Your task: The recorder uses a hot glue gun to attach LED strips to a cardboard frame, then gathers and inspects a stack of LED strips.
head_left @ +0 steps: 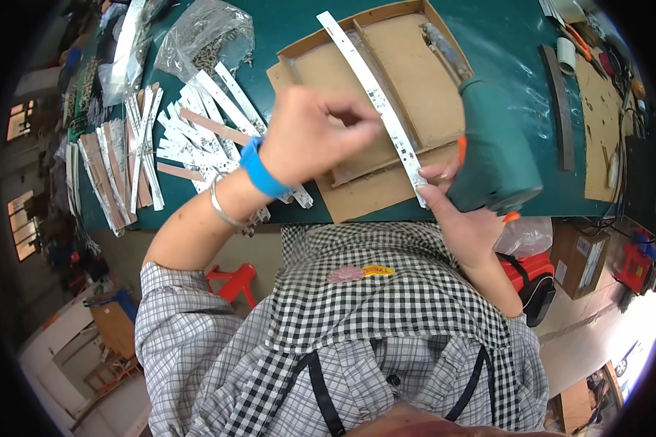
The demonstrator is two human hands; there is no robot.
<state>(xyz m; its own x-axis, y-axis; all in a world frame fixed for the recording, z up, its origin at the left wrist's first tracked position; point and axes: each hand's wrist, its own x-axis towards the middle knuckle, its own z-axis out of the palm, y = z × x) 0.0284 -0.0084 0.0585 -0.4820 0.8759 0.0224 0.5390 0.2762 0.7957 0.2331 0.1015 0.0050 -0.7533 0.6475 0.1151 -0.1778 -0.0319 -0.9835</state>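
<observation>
The left hand (310, 135) is pinching the long white LED strip (375, 98) near its middle, fingers curled tight. The right hand (463, 215) is gripping a green power screwdriver (492, 146) while steadying the strip's near end. The strip is lying across the cardboard tray (408, 65) on the green tabletop (291, 22).

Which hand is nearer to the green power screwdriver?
Right. The right hand grips the screwdriver; the left hand is apart, pinching the white strip.
</observation>
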